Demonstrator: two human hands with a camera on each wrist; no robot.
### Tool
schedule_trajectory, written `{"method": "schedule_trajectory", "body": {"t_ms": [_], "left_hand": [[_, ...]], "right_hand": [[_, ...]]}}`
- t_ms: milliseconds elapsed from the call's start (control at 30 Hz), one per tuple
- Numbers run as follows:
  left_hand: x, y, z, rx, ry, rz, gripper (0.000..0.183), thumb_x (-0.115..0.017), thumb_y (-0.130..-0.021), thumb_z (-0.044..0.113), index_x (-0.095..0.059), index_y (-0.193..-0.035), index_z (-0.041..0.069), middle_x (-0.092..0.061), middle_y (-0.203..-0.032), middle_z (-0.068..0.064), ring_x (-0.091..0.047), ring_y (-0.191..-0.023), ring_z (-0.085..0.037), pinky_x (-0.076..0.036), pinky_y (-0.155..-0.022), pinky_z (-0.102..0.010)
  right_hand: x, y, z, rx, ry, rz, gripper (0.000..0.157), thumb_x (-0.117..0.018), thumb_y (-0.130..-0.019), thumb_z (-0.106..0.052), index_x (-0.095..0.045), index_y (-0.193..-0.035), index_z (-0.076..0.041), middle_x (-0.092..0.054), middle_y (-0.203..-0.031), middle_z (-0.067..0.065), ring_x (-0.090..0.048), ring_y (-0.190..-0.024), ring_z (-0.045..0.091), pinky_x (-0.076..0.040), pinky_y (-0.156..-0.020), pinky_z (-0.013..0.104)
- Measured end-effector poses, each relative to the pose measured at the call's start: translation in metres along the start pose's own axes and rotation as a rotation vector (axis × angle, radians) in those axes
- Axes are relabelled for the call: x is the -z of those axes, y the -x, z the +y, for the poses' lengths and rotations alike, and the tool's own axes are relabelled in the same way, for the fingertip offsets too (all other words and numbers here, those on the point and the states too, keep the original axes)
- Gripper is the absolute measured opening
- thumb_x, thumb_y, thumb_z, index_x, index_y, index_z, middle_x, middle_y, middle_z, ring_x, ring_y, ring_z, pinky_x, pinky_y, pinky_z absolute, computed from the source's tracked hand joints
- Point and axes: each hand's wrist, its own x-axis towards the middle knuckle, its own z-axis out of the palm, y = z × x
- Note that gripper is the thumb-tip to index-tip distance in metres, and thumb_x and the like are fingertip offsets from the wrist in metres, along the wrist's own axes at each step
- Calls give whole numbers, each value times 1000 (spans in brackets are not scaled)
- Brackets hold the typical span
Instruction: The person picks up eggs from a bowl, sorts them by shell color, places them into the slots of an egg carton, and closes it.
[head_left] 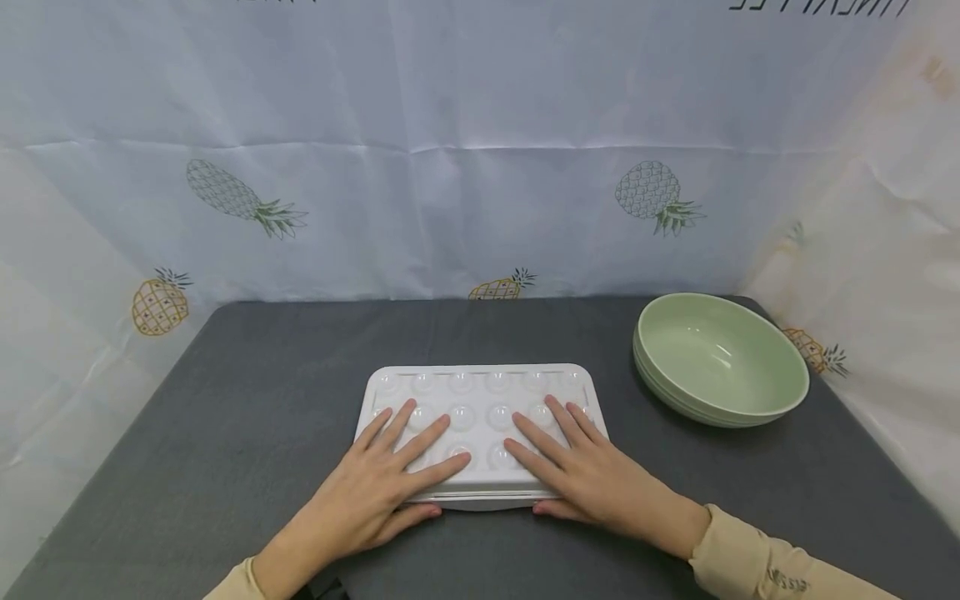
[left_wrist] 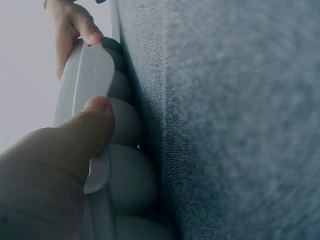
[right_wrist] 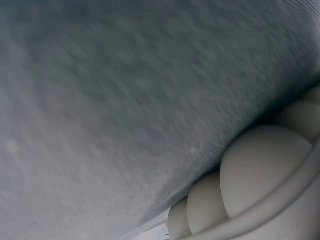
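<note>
A white lidded tray (head_left: pixel 480 429) with rows of round domes on its lid lies flat on the table. My left hand (head_left: pixel 378 483) rests on the left half of the lid, fingers spread and straight. Its thumb (left_wrist: pixel 95 127) touches the tray's front flap in the left wrist view. On the right half lies my right hand (head_left: pixel 596 479), also with spread fingers, its thumb at the front edge. Large round cups (right_wrist: pixel 262 167) bulge from the tray's underside in the right wrist view; the right hand itself is out of that view.
Several stacked pale green bowls (head_left: pixel 720 358) stand at the table's back right. A dark grey cloth (head_left: pixel 247 433) covers the table. Behind and beside it hang white curtains (head_left: pixel 450 217) printed with pineapples. A small black object (head_left: pixel 330 590) shows by the left wrist.
</note>
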Motion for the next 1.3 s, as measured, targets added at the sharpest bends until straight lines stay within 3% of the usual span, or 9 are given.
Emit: {"method": "schedule_trajectory", "body": {"t_ms": [133,233,467,700,833,933,1100,1200,1300], "left_hand": [[0,0,-1,-15,-26,36,51,-31,-107,60,-49,-150,40,-53,-155,-2,-53,-137,-46,-44,-106,-58],[-2,-1,-2,-29,-54,70,49,-28,-109,57,-51,-149,40,-54,-153,-1,-54,-135,-45,-45,-105,-57],[-4,0,-1,-42,-73,91,48,-26,-110,55,-51,-149,40,-55,-152,-1,-55,-134,-45,-46,-105,-56],[-3,2,-3,-36,-58,97,51,-26,-109,57,-52,-149,39,-55,-152,0,-56,-134,-44,-43,-107,-54],[-4,0,-6,-23,-30,62,49,-37,-107,59,-52,-149,38,-54,-154,-1,-55,-136,-44,-41,-109,-54],[1,-2,-8,1,40,-26,55,-53,-100,59,-49,-151,39,-51,-156,-1,-52,-138,-45,-41,-110,-56],[16,-15,-27,149,134,-102,68,-66,-93,59,-46,-154,36,-52,-156,-5,-51,-140,-41,-42,-106,-65],[21,-27,-47,327,119,-55,64,-67,-95,53,-50,-152,29,-52,-155,-12,-48,-142,-43,-37,-107,-70],[22,-33,-65,542,124,-75,63,-60,-98,52,-46,-155,27,-41,-161,-18,-33,-149,-50,-26,-112,-75]], "right_hand": [[-1,2,-6,11,65,89,58,-25,-111,-51,-48,-150,-14,-51,-155,9,-54,-134,48,-51,-103,51],[-1,2,-9,3,97,122,57,-20,-113,-45,-49,-150,-12,-51,-155,10,-54,-134,48,-51,-103,50],[-2,2,-15,-8,144,115,57,-17,-114,-42,-49,-150,-13,-52,-154,10,-56,-133,47,-51,-104,50],[-2,2,-16,-24,112,95,50,-18,-113,-44,-43,-154,-29,-49,-156,7,-56,-132,47,-50,-103,54],[-2,1,-14,-52,53,53,51,-22,-112,-49,-44,-154,-30,-48,-158,6,-54,-135,47,-48,-104,58],[3,-1,-11,-112,-92,-25,51,-34,-109,-54,-42,-155,-34,-45,-161,5,-49,-140,47,-43,-106,65],[14,-15,16,-383,-266,-95,66,-57,-99,-60,-37,-158,-38,-34,-167,9,-27,-152,52,-27,-106,82],[17,-23,40,-567,-252,-97,72,-60,-96,-60,-35,-159,-36,-21,-171,14,-10,-155,55,-15,-106,87],[17,-26,59,-702,-246,-118,77,-59,-95,-62,-31,-161,-33,-10,-173,17,4,-155,56,-6,-105,89]]}}
